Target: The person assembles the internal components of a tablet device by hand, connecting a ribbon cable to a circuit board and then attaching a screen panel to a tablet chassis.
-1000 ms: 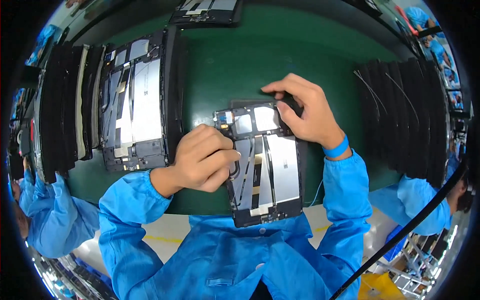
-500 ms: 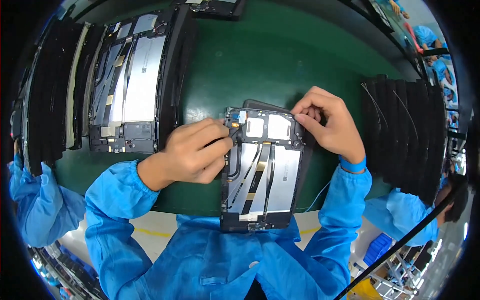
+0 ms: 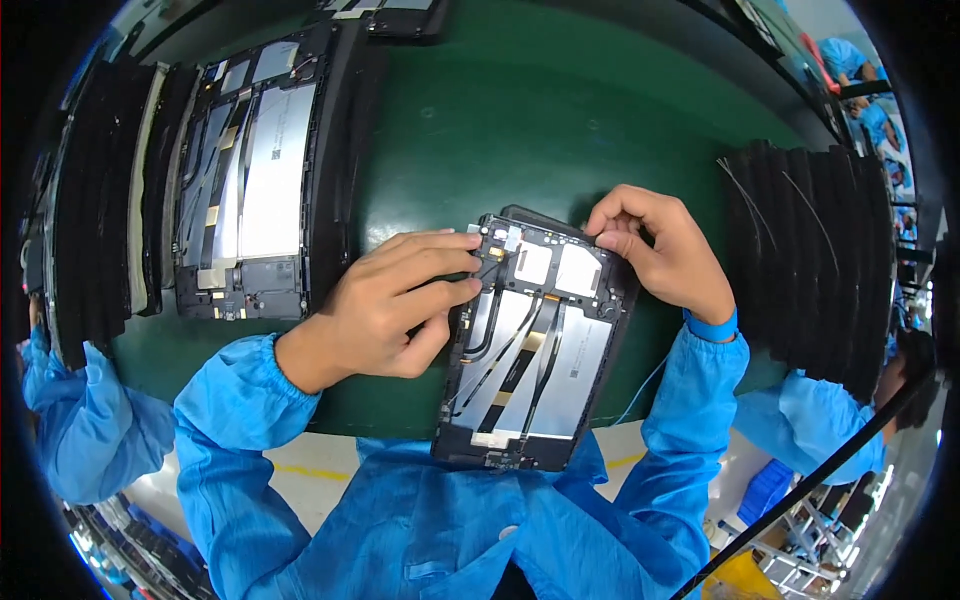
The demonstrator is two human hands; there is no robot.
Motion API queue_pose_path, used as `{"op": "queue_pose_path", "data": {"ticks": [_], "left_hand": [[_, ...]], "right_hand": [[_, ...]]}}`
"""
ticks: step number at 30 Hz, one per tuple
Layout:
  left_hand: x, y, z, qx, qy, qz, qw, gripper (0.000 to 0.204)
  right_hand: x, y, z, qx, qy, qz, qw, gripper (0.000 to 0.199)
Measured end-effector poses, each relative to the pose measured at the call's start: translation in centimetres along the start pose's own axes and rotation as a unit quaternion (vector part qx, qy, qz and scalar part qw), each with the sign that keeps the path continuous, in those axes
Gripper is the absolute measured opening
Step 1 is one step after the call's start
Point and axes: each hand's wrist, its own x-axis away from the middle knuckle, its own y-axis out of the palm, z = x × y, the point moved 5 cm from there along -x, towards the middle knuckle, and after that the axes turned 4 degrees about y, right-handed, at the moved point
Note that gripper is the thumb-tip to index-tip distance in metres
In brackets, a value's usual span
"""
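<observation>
An opened tablet (image 3: pixel 575 365) with bared inner parts, silver panels and dark ribbon cables lies slanted in front of me, overhanging the table's near edge. Under it, a black board (image 3: pixel 540 219) peeks out past the top and right sides. My left hand (image 3: pixel 395 305) rests its outstretched fingertips on the tablet's upper left edge, the thumb held apart below. At the upper right corner, my right hand (image 3: pixel 655 250) pinches the tablet's rim between thumb and curled fingers. Whether that pinch also takes in the black board is hidden.
Another opened tablet (image 3: pixel 275 180) lies on a black pad at the left, beside a row of black slabs (image 3: pixel 95 210). More black slabs (image 3: pixel 800 255) with thin wires stand at the right. Part of another device (image 3: pixel 405 20) shows at the far edge of the green table (image 3: pixel 500 130). Co-workers in blue sit on both sides.
The tablet has turned slightly clockwise, its top edge shifting right. My left fingers have straightened and spread along its upper left edge. My right hand still holds the corner.
</observation>
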Motion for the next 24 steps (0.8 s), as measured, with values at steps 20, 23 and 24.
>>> {"op": "queue_pose_path", "data": {"ticks": [20, 23, 24], "left_hand": [[-2.7, 1.6, -0.8, -0.043, -0.062, -0.093, 0.993, 0.083], [-2.1, 1.2, -0.8, -0.061, -0.056, -0.077, 0.994, 0.079], [-1.9, 1.0, -0.8, -0.065, -0.065, -0.083, 0.992, 0.078]], "right_hand": [[2.1, -1.9, 1.7, -0.035, 0.010, -0.020, 0.999, 0.049], [1.5, -1.3, 0.4, 0.001, -0.001, 0.002, 1.000, 0.051], [1.3, -1.2, 0.1, 0.020, -0.005, 0.011, 1.000, 0.050]]}}
